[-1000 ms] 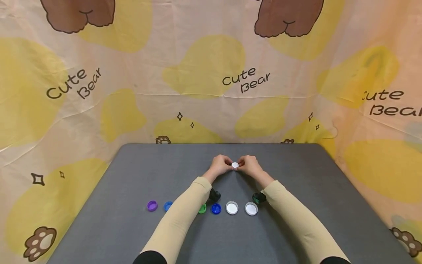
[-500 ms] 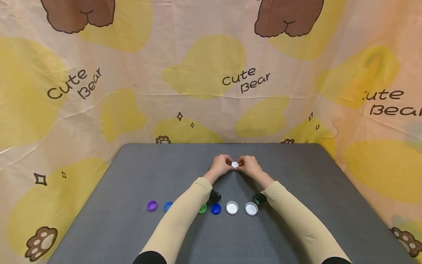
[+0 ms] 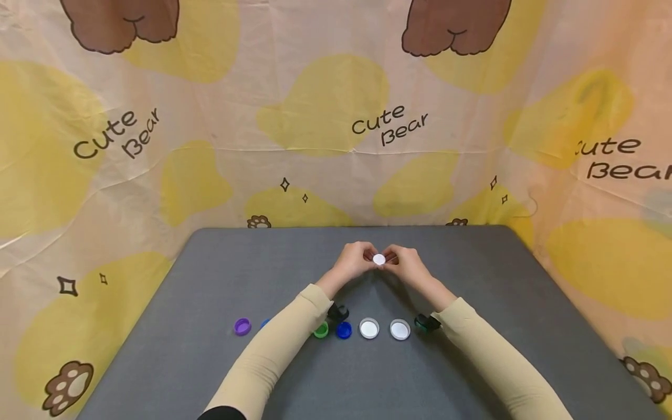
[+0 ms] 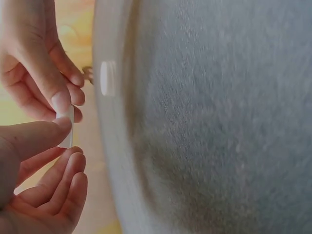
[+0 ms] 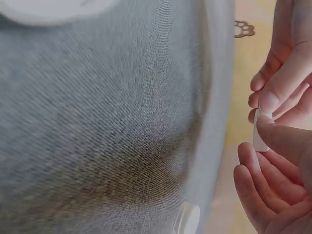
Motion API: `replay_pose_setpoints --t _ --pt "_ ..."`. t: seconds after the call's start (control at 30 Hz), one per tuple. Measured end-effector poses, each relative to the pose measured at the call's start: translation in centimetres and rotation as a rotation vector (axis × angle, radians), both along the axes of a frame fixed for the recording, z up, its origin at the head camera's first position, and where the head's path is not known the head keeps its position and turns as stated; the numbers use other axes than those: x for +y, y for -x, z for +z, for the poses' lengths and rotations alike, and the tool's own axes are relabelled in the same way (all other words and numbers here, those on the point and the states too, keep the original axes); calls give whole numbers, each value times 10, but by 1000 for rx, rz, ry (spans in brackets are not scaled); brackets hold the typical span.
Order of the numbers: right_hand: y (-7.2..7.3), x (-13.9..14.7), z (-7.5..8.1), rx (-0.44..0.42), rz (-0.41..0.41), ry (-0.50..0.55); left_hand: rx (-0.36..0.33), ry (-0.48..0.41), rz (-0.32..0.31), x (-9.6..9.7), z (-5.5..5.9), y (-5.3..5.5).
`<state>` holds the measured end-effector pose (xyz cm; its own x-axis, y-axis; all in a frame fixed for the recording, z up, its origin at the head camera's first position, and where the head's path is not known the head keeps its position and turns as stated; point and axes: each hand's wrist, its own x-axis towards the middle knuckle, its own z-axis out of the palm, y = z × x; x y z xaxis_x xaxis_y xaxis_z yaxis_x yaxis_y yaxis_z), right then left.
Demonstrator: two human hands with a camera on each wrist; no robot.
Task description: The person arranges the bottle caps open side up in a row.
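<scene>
A small round white cap (image 3: 379, 259) is held up between the two hands, above the far part of the table. My left hand (image 3: 353, 261) pinches its left side, thumb towards me. On the other side my right hand (image 3: 409, 267) pinches it too. Both wrist views show this white cap (image 4: 71, 127) nearly edge-on, with the two thumbs close together on its face. Fingers of both hands cover part of its rim. Another white cap (image 4: 107, 78) sits on the table near the far edge; in the head view the hands hide it.
Nearer me, a row of caps lies on the grey table (image 3: 210, 373): purple (image 3: 242, 326), light blue (image 3: 265, 322) partly under the left sleeve, green (image 3: 321, 329), dark blue (image 3: 343, 330), and two larger white lids (image 3: 369, 328) (image 3: 400, 329). A patterned cloth (image 3: 325, 116) hangs behind.
Both hands, still pinching the white cap, have risen a little and shifted slightly right. My right forearm has swung outward to the right. The row of caps stays in place.
</scene>
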<state>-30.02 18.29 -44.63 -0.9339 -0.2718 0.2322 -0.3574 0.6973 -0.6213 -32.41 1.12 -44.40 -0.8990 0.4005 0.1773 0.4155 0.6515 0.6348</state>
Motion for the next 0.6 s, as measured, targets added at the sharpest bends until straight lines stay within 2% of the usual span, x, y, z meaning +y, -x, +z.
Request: replay_pose_setpoints --t 0.17,0.6 --pt "-14 8 2 -1 14 -10 -21 -9 -39 2 5 -14" --pt "-48 24 7 50 81 -10 -10 -60 -97 7 4 -45"
